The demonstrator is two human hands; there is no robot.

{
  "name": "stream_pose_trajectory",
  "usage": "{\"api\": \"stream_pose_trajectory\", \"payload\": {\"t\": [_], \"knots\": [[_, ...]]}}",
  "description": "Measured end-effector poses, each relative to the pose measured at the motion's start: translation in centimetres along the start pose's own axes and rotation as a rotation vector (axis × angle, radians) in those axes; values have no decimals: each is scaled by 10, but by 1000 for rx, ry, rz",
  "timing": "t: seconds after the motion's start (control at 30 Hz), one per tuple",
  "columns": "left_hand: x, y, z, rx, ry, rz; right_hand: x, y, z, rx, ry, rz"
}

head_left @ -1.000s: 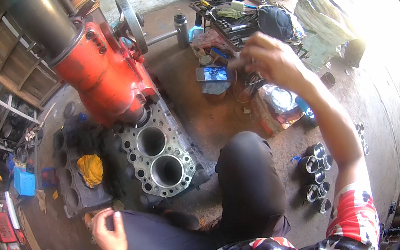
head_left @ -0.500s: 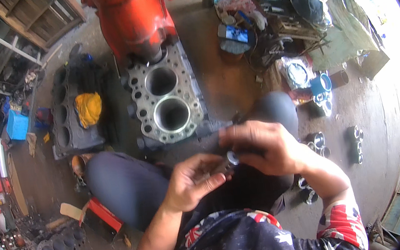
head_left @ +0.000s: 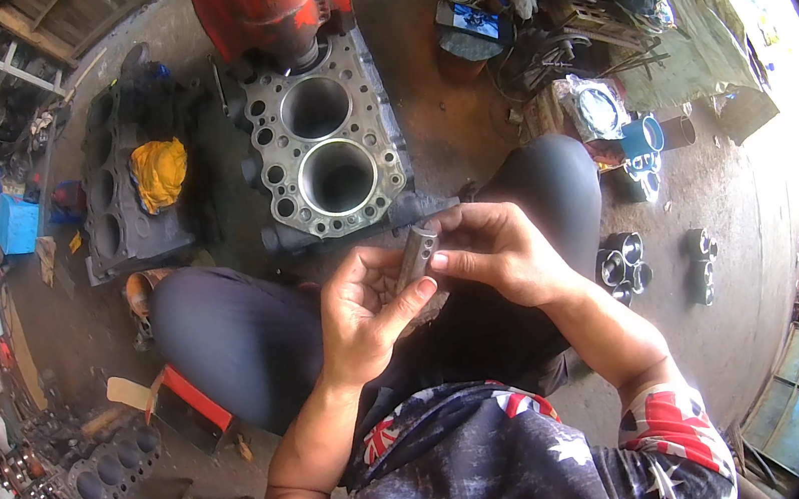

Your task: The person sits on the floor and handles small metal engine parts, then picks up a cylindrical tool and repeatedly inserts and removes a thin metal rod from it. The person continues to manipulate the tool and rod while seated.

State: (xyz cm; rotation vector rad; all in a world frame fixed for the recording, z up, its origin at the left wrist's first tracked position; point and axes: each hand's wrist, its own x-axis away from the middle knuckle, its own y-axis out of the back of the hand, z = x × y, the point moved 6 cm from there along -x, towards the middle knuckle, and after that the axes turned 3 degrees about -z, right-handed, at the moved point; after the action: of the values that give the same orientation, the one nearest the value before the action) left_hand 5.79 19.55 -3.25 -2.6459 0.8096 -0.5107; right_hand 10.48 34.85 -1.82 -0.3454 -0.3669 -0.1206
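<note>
A short grey metal cylinder (head_left: 417,250) with small holes along its side is held tilted in front of me. My left hand (head_left: 364,307) wraps round its lower part, the thumb lying across it. At its upper end, the thumb and fingers of my right hand (head_left: 491,253) pinch its side. The cylinder's lower end is hidden by the left hand. Just beyond both hands lies an engine block (head_left: 267,85) with large round bores in its flat top. A red machine (head_left: 271,4) stands over the block's far end.
A second, darker engine block (head_left: 101,203) with a yellow cloth (head_left: 161,175) on it lies to the left. Groups of pistons (head_left: 629,247) stand on the floor at right, near a blue ring (head_left: 643,136). A cluttered bench (head_left: 581,19) is at the far right.
My right hand has come down from above the cylinder and now grips its upper end. The cylinder has turned so its holed side shows. The view has shifted, with the block appearing higher.
</note>
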Motion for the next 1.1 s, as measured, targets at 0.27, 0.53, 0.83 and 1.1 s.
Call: {"api": "stream_pose_trajectory", "payload": {"t": [0.27, 0.53, 0.83, 1.1], "knots": [[-2, 0, 8, -142, -142, -37, -1, 1, -1, 46, 111, -6], [0, 1, 4, -451, -349, 16, 2, -1, 8, 252, 273, 26], [2, -3, -5, -600, -554, -31, 3, -4, 16, 343, 438, 39], [0, -2, -4, -623, -601, -11, 6, -4, 15, 341, 462, 67]]}}
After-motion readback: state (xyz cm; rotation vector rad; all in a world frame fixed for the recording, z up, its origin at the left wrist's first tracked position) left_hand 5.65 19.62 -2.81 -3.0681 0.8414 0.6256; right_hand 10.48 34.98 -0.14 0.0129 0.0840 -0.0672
